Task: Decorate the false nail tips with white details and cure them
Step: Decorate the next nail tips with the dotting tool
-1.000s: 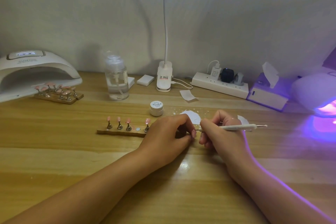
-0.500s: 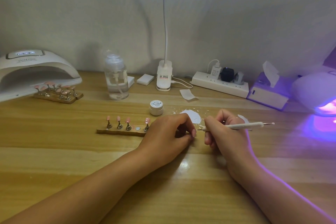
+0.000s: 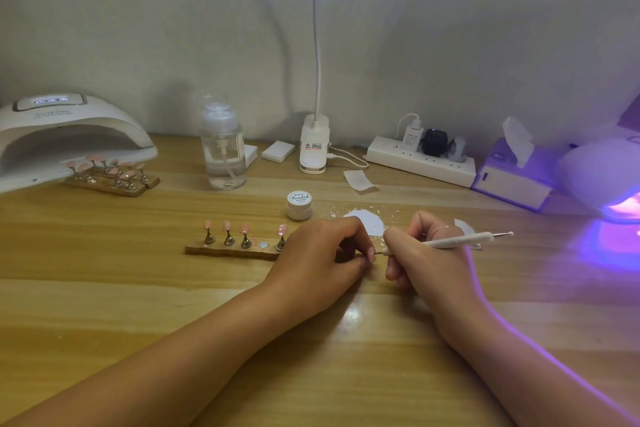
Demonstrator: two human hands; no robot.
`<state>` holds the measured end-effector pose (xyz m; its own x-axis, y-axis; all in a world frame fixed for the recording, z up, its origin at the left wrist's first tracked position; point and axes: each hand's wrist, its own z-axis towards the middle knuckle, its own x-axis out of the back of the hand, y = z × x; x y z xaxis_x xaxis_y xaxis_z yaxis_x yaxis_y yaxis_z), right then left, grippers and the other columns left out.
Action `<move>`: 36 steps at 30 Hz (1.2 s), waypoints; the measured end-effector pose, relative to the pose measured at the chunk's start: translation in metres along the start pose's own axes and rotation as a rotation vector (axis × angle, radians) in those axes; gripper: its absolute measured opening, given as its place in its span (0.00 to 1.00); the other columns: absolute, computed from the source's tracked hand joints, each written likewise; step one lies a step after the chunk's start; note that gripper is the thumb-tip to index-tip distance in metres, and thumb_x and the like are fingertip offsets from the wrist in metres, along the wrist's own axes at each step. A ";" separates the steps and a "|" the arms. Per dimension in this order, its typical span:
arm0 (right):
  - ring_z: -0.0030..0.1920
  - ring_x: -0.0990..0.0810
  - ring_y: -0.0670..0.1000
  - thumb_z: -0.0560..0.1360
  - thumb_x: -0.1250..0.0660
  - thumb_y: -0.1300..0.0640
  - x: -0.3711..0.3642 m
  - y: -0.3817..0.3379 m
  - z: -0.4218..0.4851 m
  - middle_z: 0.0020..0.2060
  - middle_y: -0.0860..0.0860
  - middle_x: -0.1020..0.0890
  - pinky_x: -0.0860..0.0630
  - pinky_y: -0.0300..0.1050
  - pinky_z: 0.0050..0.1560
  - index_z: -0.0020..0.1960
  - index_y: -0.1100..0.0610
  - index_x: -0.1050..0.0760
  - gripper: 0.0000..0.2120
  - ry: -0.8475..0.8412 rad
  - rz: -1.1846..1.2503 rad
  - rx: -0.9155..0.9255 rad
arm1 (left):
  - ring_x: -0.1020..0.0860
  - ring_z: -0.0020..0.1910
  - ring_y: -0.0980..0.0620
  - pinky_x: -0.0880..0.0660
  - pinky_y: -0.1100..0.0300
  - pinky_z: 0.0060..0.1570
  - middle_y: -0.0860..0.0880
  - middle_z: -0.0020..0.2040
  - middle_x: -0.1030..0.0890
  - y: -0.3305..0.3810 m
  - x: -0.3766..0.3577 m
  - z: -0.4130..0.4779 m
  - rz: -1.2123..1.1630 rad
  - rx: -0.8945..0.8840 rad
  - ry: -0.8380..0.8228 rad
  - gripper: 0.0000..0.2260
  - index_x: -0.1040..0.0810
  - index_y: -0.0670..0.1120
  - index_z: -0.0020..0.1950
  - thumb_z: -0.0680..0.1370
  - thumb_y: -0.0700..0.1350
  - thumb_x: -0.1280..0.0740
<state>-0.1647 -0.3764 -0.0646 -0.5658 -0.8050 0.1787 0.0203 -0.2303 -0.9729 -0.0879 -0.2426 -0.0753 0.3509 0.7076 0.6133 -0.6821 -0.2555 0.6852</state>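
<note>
Pink false nail tip (image 3: 372, 255), barely visible at centre frame, sits pinched in the grip of the left hand (image 3: 318, 262) just right of the wooden holder strip (image 3: 228, 250), braced on the tabletop (image 3: 131, 291) so the right hand (image 3: 427, 263), clasping a white dotting pen (image 3: 457, 239), can steady its point there.

On my feed the person shows only as two forearms and two hands, all bare as far as the bottom edge. The left forearm (image 3: 166, 360) runs into the left hand (image 3: 317, 262), and the right forearm (image 3: 519, 354) into the right hand (image 3: 427, 265). One fingernail (image 3: 389, 269) I can make out on the right hand looks pale, and a thin violet rim of light edges the right forearm's outer side.
</note>
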 end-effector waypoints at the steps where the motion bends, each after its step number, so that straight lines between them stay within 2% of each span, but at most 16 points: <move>1: 0.22 0.28 0.48 0.64 0.33 0.56 0.000 0.001 0.000 0.21 0.55 0.22 0.32 0.39 0.22 0.25 0.49 0.31 0.11 -0.002 -0.010 0.004 | 0.20 0.42 0.55 0.24 0.57 0.45 0.54 0.40 0.17 0.000 0.000 0.000 0.001 -0.001 0.000 0.06 0.19 0.50 0.42 0.73 0.38 0.29; 4: 0.23 0.27 0.48 0.68 0.33 0.61 0.002 0.003 0.001 0.22 0.55 0.21 0.30 0.40 0.24 0.26 0.49 0.30 0.16 0.001 -0.028 0.021 | 0.20 0.43 0.56 0.23 0.55 0.46 0.54 0.40 0.17 0.000 0.000 0.000 0.001 0.000 -0.001 0.07 0.20 0.51 0.41 0.72 0.38 0.29; 13: 0.22 0.28 0.49 0.69 0.33 0.63 0.001 0.003 0.002 0.21 0.56 0.22 0.32 0.41 0.24 0.26 0.51 0.32 0.16 0.014 -0.017 0.023 | 0.20 0.42 0.55 0.23 0.53 0.46 0.53 0.40 0.17 -0.001 0.000 0.000 -0.004 0.003 -0.002 0.07 0.19 0.51 0.42 0.73 0.38 0.29; 18: 0.21 0.32 0.49 0.69 0.34 0.64 0.002 0.004 0.003 0.19 0.54 0.27 0.36 0.39 0.22 0.26 0.52 0.34 0.17 0.045 0.020 0.017 | 0.20 0.42 0.57 0.23 0.55 0.46 0.55 0.40 0.17 0.000 0.000 0.000 -0.010 -0.002 -0.004 0.07 0.20 0.52 0.41 0.73 0.39 0.29; 20: 0.22 0.31 0.49 0.68 0.33 0.62 0.001 0.005 0.003 0.18 0.53 0.27 0.35 0.40 0.25 0.25 0.52 0.34 0.16 0.031 -0.010 0.014 | 0.20 0.42 0.56 0.23 0.54 0.46 0.55 0.40 0.17 -0.001 0.000 0.000 -0.008 0.003 -0.004 0.07 0.19 0.51 0.42 0.73 0.39 0.29; 23: 0.23 0.31 0.50 0.61 0.34 0.55 -0.001 0.004 0.002 0.18 0.53 0.26 0.33 0.43 0.29 0.26 0.52 0.33 0.09 0.022 -0.038 0.005 | 0.20 0.43 0.56 0.23 0.54 0.46 0.54 0.40 0.16 -0.001 0.000 0.000 -0.007 0.004 -0.009 0.07 0.19 0.51 0.42 0.73 0.39 0.29; 27: 0.23 0.30 0.48 0.60 0.35 0.53 -0.001 0.005 0.002 0.18 0.53 0.26 0.34 0.42 0.28 0.26 0.51 0.32 0.07 0.024 -0.061 0.004 | 0.20 0.42 0.55 0.23 0.54 0.46 0.53 0.40 0.16 -0.001 0.000 0.001 -0.005 0.010 -0.009 0.07 0.19 0.51 0.42 0.73 0.39 0.29; 32: 0.24 0.30 0.50 0.62 0.34 0.55 -0.001 0.006 0.002 0.19 0.53 0.25 0.34 0.42 0.26 0.27 0.51 0.32 0.08 0.021 -0.060 0.010 | 0.20 0.42 0.56 0.24 0.55 0.45 0.55 0.40 0.17 -0.002 -0.001 0.001 0.001 0.005 0.000 0.08 0.20 0.52 0.41 0.73 0.39 0.29; 36: 0.24 0.30 0.50 0.68 0.33 0.62 0.001 0.009 0.004 0.19 0.53 0.25 0.34 0.42 0.27 0.26 0.51 0.32 0.15 0.020 -0.047 0.018 | 0.20 0.42 0.55 0.23 0.54 0.45 0.55 0.40 0.17 -0.002 0.000 0.000 0.007 -0.003 0.001 0.09 0.20 0.54 0.41 0.73 0.39 0.29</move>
<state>-0.1614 -0.3815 -0.0729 -0.5830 -0.7817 0.2212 0.0078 -0.2776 -0.9607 -0.0863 -0.2426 -0.0770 0.3455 0.7064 0.6177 -0.6867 -0.2583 0.6795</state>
